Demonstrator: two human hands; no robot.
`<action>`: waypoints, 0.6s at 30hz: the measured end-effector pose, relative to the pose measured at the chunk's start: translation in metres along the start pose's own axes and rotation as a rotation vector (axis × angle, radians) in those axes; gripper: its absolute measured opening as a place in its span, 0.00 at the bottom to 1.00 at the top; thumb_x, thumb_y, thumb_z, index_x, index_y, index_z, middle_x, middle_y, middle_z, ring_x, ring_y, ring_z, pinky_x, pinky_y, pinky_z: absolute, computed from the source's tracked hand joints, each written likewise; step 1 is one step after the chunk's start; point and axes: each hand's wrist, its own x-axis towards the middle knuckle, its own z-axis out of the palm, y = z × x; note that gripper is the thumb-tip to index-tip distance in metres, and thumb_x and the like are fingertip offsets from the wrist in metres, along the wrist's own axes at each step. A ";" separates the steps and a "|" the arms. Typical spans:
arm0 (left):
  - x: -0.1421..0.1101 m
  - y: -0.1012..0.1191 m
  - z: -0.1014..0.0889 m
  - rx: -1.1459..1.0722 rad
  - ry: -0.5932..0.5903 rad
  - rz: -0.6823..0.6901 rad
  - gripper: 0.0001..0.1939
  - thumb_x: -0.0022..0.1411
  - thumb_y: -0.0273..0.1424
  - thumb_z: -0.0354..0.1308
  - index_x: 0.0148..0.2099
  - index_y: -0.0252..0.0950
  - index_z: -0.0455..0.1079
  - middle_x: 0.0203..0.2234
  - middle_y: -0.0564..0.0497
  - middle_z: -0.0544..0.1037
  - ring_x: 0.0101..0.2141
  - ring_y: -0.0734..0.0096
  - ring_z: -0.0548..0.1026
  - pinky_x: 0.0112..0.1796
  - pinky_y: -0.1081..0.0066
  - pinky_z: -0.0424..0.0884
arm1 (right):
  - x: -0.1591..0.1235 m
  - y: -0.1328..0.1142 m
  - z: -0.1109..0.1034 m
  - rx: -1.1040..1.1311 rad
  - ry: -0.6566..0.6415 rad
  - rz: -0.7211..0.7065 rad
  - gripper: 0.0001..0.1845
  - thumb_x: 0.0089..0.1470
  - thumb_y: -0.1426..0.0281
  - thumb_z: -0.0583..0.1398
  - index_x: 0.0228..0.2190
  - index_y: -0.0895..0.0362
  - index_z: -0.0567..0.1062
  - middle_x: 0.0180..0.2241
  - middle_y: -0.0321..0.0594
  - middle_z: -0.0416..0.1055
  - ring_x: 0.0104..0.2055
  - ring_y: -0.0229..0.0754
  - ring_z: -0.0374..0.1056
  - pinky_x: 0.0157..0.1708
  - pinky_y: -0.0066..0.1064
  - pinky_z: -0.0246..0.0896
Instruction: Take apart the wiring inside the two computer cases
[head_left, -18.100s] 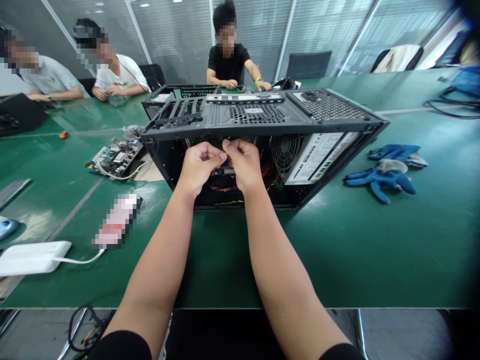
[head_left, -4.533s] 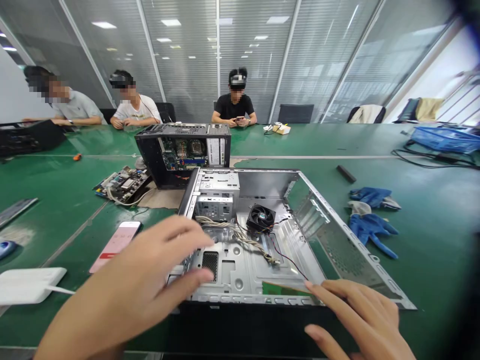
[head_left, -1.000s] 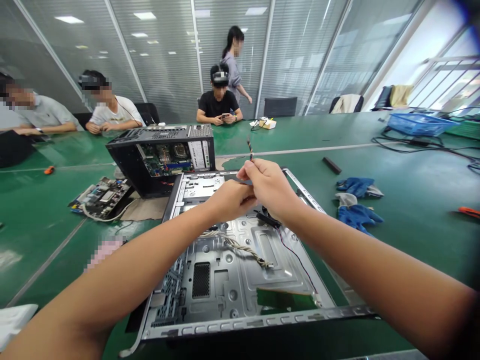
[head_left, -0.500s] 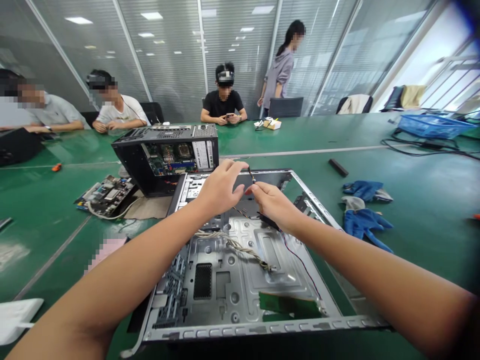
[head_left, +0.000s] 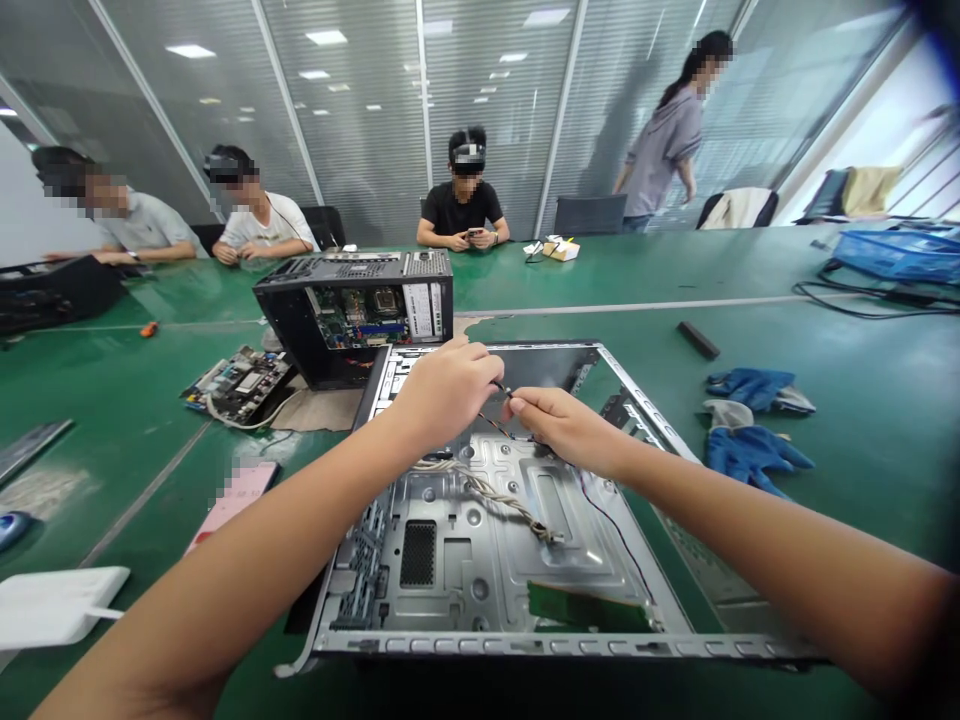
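Just inside the near edge of the open computer case (head_left: pixel 525 646) lies a green memory module (head_left: pixel 585 607); twisted beige cables (head_left: pixel 501 494) run across the case floor. Over the case's far half, the left hand (head_left: pixel 455 385) and right hand (head_left: pixel 556 421) both pinch a thin dark cable (head_left: pixel 503 389). Blue gloves (head_left: pixel 756 458) lie right of the case; a black computer tower (head_left: pixel 289 330) stands beyond its far-left corner.

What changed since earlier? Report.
Since the first picture, the silver case has come in front of the black case. The left hand, open half a second ago, has closed on the thin cable the right hand pinches. The walking person went right. The loose circuit board stayed.
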 end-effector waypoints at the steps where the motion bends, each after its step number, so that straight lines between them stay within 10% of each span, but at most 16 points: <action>1: -0.003 -0.001 0.001 -0.018 0.006 -0.003 0.03 0.65 0.28 0.58 0.39 0.35 0.74 0.35 0.46 0.78 0.41 0.61 0.73 0.41 0.65 0.68 | -0.001 0.001 0.000 -0.001 -0.012 -0.001 0.16 0.62 0.61 0.50 0.31 0.57 0.71 0.19 0.29 0.51 0.22 0.36 0.49 0.27 0.31 0.46; 18: -0.013 -0.007 0.019 -0.599 -0.270 -0.276 0.05 0.61 0.28 0.59 0.32 0.35 0.75 0.23 0.54 0.75 0.26 0.74 0.71 0.30 0.73 0.64 | -0.007 0.007 0.002 -0.117 -0.129 0.077 0.15 0.60 0.64 0.54 0.25 0.57 0.73 0.23 0.38 0.67 0.26 0.38 0.58 0.28 0.33 0.50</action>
